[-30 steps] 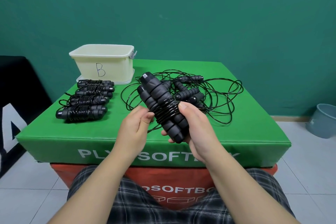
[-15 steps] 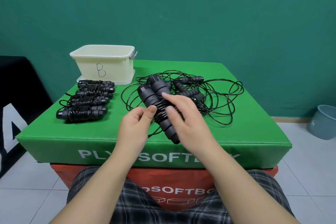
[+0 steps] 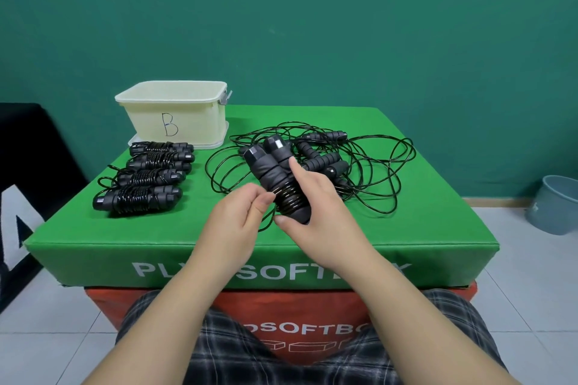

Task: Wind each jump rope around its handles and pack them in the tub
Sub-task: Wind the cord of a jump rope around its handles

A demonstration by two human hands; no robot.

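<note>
Tub [image 3: 175, 122] contents unseen; right hand [image 3: 322, 206] grips wound handles [image 3: 275, 166], left hand [image 3: 237, 219] pinches cord.

We have one head-worn view, looking forward and down from close above our lap at the green soft box [image 3: 406, 228], its far edge toward 12 o'clock against the teal wall [image 3: 344, 25].
</note>
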